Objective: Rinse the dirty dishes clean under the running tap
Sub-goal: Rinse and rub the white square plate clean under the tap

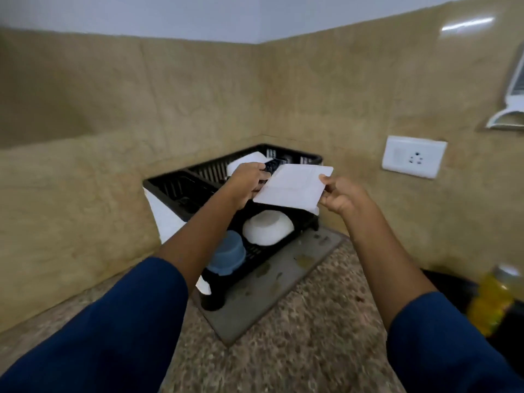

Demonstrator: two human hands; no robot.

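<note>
Matt white plate [293, 186] — black plastic rack [181, 188] — speckled stone counter [312, 350]

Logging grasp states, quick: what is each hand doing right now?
Left hand: closed on the left edge of the white plate.
Right hand: closed on the plate's right edge.

The person wears dark blue long sleeves, the left sleeve [113, 330] and right sleeve [442, 344] both pushed up to mid-forearm, leaving forearms bare, with no rings or watch visible.
</note>
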